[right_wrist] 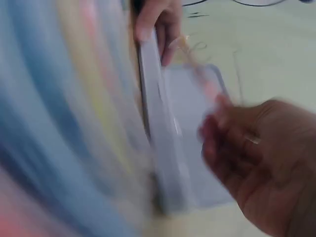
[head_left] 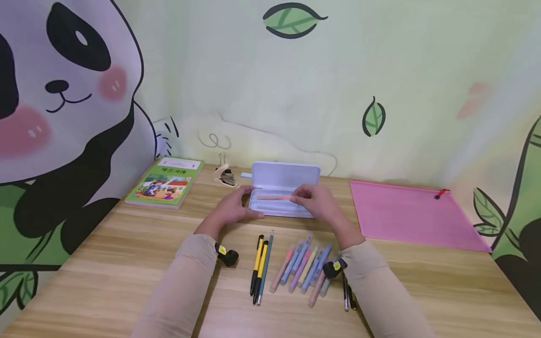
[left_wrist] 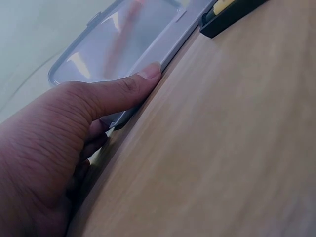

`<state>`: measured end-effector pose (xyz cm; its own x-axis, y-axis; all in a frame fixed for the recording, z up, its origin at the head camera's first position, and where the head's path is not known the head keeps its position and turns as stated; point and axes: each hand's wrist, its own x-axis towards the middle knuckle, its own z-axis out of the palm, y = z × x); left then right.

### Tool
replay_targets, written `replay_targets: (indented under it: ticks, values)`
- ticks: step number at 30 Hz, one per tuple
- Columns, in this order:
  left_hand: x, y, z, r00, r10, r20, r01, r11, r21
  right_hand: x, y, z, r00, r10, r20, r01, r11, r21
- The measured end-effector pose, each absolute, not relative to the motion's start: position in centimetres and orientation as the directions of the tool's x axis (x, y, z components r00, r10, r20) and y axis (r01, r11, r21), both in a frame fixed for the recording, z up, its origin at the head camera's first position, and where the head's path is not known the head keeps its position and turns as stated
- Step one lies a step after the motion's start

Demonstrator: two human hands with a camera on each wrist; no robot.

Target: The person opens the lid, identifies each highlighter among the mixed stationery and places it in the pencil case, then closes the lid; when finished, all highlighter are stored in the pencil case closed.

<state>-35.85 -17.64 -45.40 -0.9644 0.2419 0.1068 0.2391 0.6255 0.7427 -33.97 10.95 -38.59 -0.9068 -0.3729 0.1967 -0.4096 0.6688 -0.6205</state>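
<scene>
An open, pale lavender pencil case (head_left: pixel 285 175) stands near the wall with its lid raised. My left hand (head_left: pixel 233 205) grips the case's left end, thumb along the front edge and the other fingers behind the corner. Between the thumb and fingertips of my right hand (head_left: pixel 319 201) is a peach-coloured marker (head_left: pixel 272 197), pinched at its pinkish end and held lengthwise over the case's tray. A faint reddish reflection of it shows on the lid (left_wrist: pixel 140 42) in the left wrist view. The right wrist view is blurred by motion.
Several pastel markers (head_left: pixel 301 270) lie in a heap before the case. Two yellow-and-black pens (head_left: pixel 259 267) and a blue-green pencil (head_left: pixel 265 267) are left of them. A green book (head_left: pixel 165 183), a binder clip (head_left: pixel 222 164) and a pink zip pouch (head_left: pixel 418 213) sit farther out.
</scene>
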Motion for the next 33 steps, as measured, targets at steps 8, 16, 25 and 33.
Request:
replay_targets:
  ticks: [8, 16, 25, 33]
  values:
    - [-35.5, -17.6, -45.7, -0.969, 0.228, 0.100, 0.224, 0.626, 0.747, -34.5, 10.7, -41.9, -0.874, -0.436, 0.215, -0.473, 0.657, -0.587]
    - [-35.6, -17.5, -45.7, -0.969, 0.230, 0.086, 0.214, 0.623, 0.752, -35.0, 10.8, -43.2, -0.860, -0.445, 0.252, -0.502, 0.644, -0.576]
    - [-35.7, -17.4, -45.1, -0.969, 0.233, 0.085, 0.217, 0.630, 0.746, -34.9, 10.8, -42.8, -0.874, -0.413, 0.256, -0.480, 0.646, -0.594]
    - [-35.6, -17.3, -45.2, -0.970, 0.230, 0.082, 0.213, 0.628, 0.748, -34.6, 10.9, -42.2, -0.831, -0.468, 0.302, -0.552, 0.620, -0.558]
